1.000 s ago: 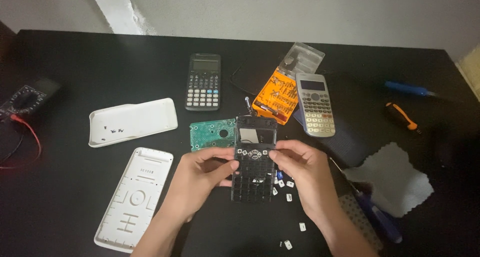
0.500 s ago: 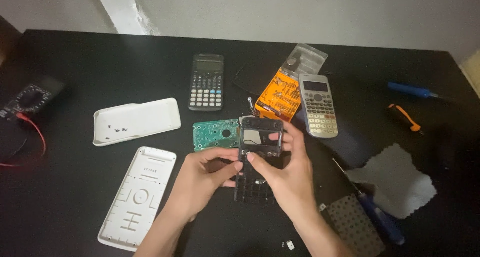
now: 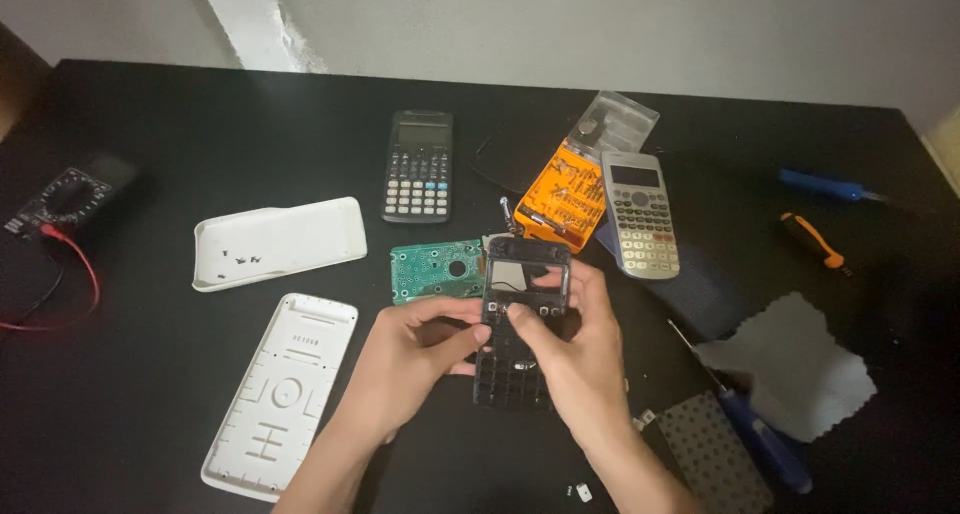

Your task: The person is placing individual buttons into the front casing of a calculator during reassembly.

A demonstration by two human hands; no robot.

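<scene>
A black calculator front shell [image 3: 522, 319] with empty key holes lies in front of me, held from both sides. My left hand [image 3: 412, 359] grips its left edge with the thumb on its face. From the right, my right hand [image 3: 572, 349] covers the shell's side, with thumb and fingertips pressing near the middle. A green circuit board [image 3: 432, 270] lies on the black table [image 3: 170, 134] just left of the shell's top.
A white back cover [image 3: 282, 392] and a white lid holding small screws [image 3: 275, 242] lie at left. Behind are a dark calculator [image 3: 418, 166], an orange bit case [image 3: 562, 192] and a silver calculator [image 3: 640, 214]. Screwdrivers [image 3: 755, 429], a grey cloth [image 3: 790, 364], a key mat [image 3: 712, 454] and a multimeter [image 3: 65, 196] surround them.
My right hand has slid from the shell's right edge onto its face, the fingertips now near the middle. The left hand keeps its grip. Small loose keys at lower right are now mostly hidden.
</scene>
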